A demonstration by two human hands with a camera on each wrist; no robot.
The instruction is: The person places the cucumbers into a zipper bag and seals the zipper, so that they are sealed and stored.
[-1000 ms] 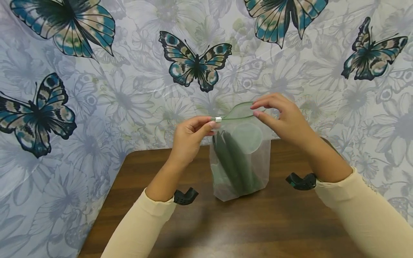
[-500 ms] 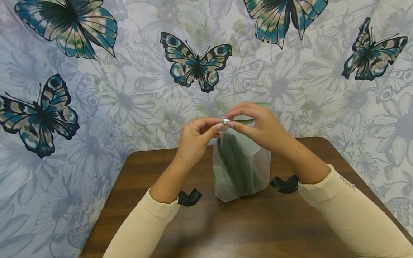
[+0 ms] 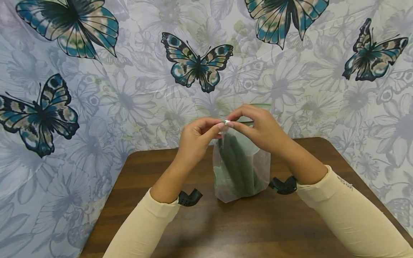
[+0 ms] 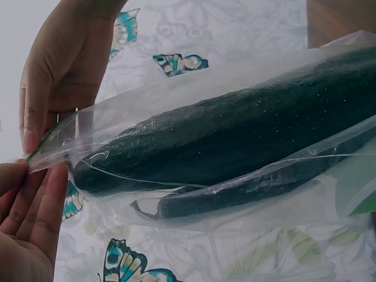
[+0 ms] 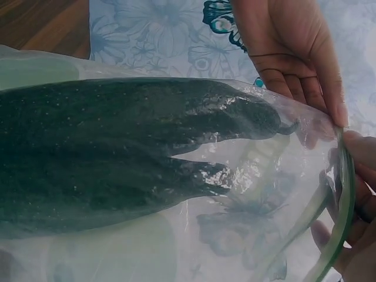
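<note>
A clear zip bag (image 3: 262, 168) with a pale round print stands over the table. Dark green cucumbers (image 4: 235, 129), their skins dotted and stem ends up, show through its plastic. My left hand (image 3: 195, 139) pinches the left end of the bag's green zip strip (image 5: 348, 217) between thumb and forefinger. Right beside it, my right hand (image 3: 264, 129) pinches the small white slider (image 3: 227, 122) at the mouth. The fingertips of both hands nearly meet there. To the right of the slider, the two edges of the mouth stand apart.
The brown wooden table (image 3: 180, 225) lies below the hands and bag. Close behind its far edge hangs a floral cloth (image 3: 135, 71) printed with butterflies. A black wrist camera (image 3: 190, 197) sits at each cream sleeve (image 3: 142, 222).
My right hand has moved left from the gaping right part of the mouth to the slider and now pinches it. My left hand has shifted slightly right, still pinching the left end.
</note>
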